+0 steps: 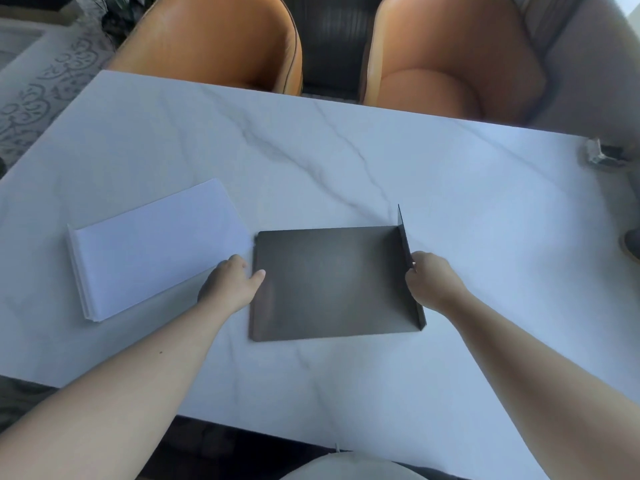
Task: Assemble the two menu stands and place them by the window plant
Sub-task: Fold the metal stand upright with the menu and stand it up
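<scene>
A dark grey menu stand lies flat on the white marble table, its short flap standing upright along the right edge. My left hand grips the stand's left edge, thumb on top. My right hand holds the upright flap from the outside. A stack of white sheets lies to the left of the stand, touching my left hand's knuckles.
Two orange leather chairs stand behind the table's far edge. A small grey object sits at the table's right edge. A patterned rug covers the floor at the left.
</scene>
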